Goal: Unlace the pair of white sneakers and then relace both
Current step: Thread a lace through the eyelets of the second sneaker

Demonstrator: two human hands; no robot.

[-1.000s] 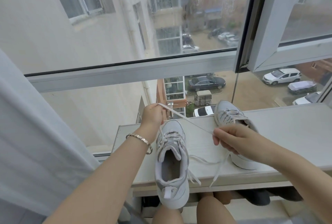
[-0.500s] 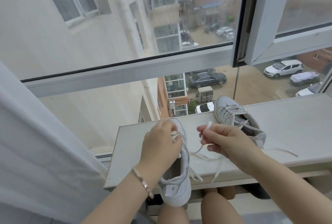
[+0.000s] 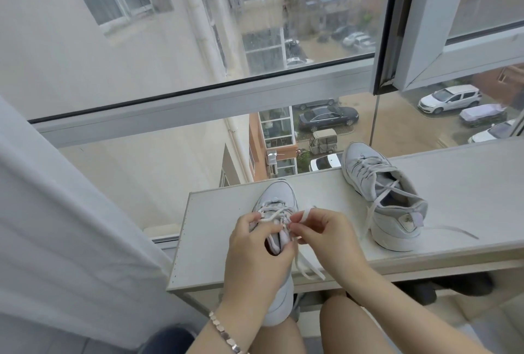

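Observation:
Two white sneakers stand on a white shelf (image 3: 215, 240) by the window. The near sneaker (image 3: 276, 197) points away from me, its heel hanging over the shelf's front edge. My left hand (image 3: 255, 251) grips its tongue and upper and hides most of the opening. My right hand (image 3: 320, 231) pinches the white lace end (image 3: 304, 213) just right of the eyelets. Loose lace (image 3: 307, 267) trails over the shelf edge. The second sneaker (image 3: 382, 195) stands to the right, laced loosely, one lace end lying on the shelf.
Window glass and its frame (image 3: 198, 104) rise right behind the shelf. A white curtain (image 3: 56, 226) hangs at the left. An open window sash (image 3: 419, 41) juts in at the upper right. My knees are under the shelf's front edge.
My left hand dropped from holding the lace high to gripping the near sneaker. My right hand brought the lace end in close to the eyelets. The view shifted so the shoes sit lower.

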